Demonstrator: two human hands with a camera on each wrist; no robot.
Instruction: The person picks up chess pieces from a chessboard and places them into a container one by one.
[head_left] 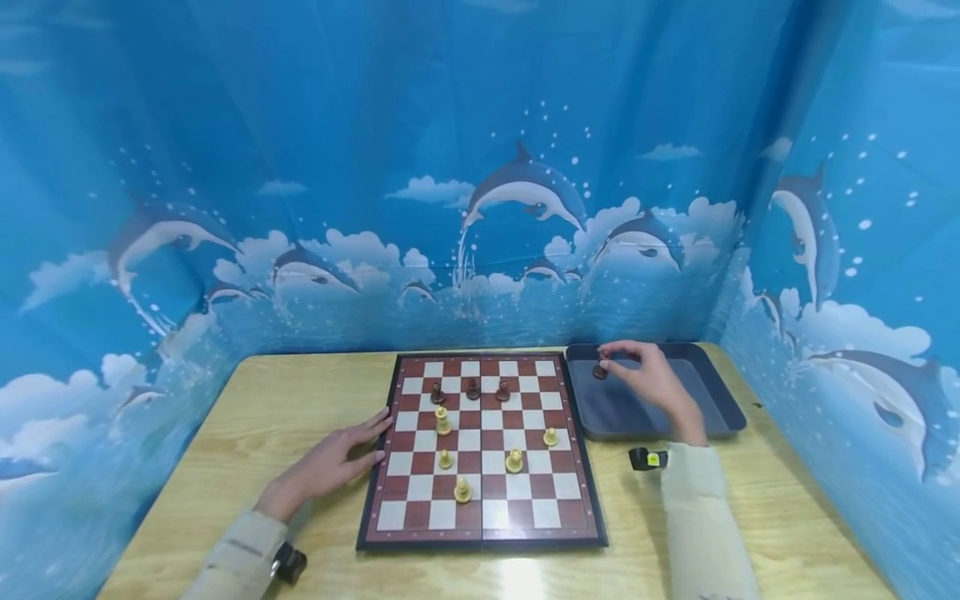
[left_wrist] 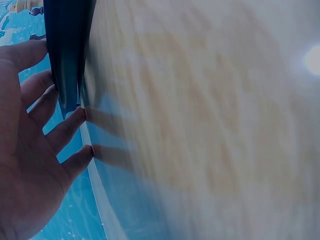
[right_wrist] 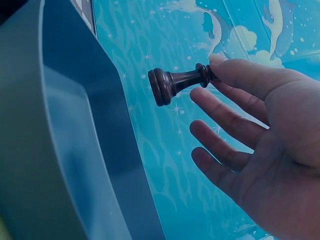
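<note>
My right hand (head_left: 648,382) pinches a dark brown chess piece (right_wrist: 182,81) near its top between thumb and fingers, holding it above the left part of a dark grey tray (head_left: 708,392). In the right wrist view the piece's round base points away from the palm; its head is hidden by the fingertips. My left hand (head_left: 330,461) rests on the left edge of a brown-and-white chessboard (head_left: 492,510), fingers extended. Three dark pieces stand toward the board's far side, one of them a dark chess piece (head_left: 437,393) on the left. Several cream pieces, among them a tall cream piece (head_left: 442,422), stand nearer.
A light wooden table (head_left: 300,392) carries the board and the tray, which sits just right of the board. Behind and to the sides hangs a blue curtain (head_left: 360,167) printed with dolphins. Each wrist wears a small black device, such as the right wrist camera (head_left: 643,458).
</note>
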